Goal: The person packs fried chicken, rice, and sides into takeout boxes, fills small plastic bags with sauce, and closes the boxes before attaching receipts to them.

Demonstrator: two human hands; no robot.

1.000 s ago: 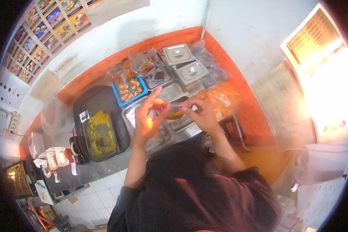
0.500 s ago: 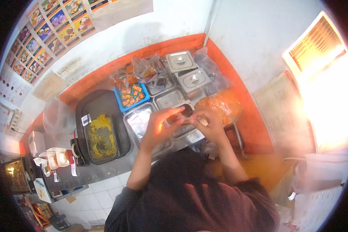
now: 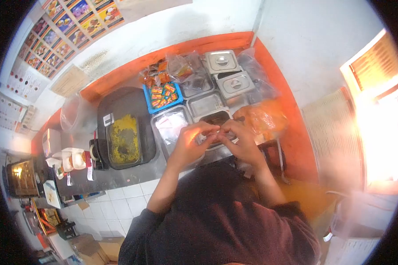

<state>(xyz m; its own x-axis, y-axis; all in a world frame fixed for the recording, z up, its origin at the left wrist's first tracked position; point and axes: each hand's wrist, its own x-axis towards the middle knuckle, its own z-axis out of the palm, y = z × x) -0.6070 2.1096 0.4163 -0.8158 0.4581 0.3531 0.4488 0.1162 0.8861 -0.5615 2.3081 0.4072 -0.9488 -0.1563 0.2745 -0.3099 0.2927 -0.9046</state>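
My left hand (image 3: 191,142) and my right hand (image 3: 242,140) meet at the fingertips above a steel pan (image 3: 202,120) with dark contents. Thumbs and forefingers of both hands are pinched. Whatever lies between them is too small and blurred to name. Close to my left hand is a steel tray (image 3: 154,128) holding shiny, clear-looking plastic. An orange plastic bag (image 3: 266,118) sits just right of my right hand. Behind the hands stands another shallow steel pan (image 3: 205,104).
A blue basket (image 3: 151,107) holds small colourful packets. Lidded steel pans (image 3: 235,84) stand at the back by plastic bags (image 3: 182,66). To the left, a yellow-crumbed tray (image 3: 124,139) rests on a dark board (image 3: 148,99). Small cartons (image 3: 73,160) sit farther left.
The view has shifted, so the counter and wall appear farther right. Both hands stay together above the pan, fingertips now slightly closer.
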